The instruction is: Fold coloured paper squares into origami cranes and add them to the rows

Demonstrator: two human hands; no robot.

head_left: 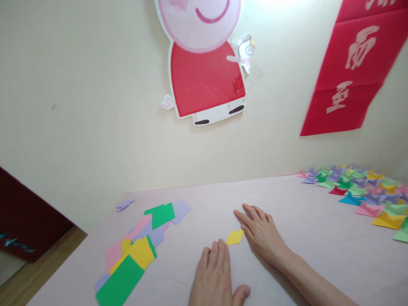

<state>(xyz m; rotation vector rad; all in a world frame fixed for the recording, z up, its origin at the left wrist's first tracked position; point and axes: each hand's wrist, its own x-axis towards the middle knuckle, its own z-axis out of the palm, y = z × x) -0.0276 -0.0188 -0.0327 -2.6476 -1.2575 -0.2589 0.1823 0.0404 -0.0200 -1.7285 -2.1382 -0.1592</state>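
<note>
A small yellow paper [235,237], folded to a diamond shape, lies on the pale pink table [306,229] between my hands. My left hand [215,272] rests flat on the table just below it, fingers stretched and together, fingertips at the paper's near corner. My right hand [259,229] lies flat beside the paper's right edge, fingers extended and pointing left, touching or nearly touching it. Neither hand grips anything.
A loose pile of coloured paper squares [137,248] lies at the left of the table. Several folded paper cranes [366,193] cover the far right. A cartoon pig cutout [207,76] and a red banner [353,72] hang on the wall behind.
</note>
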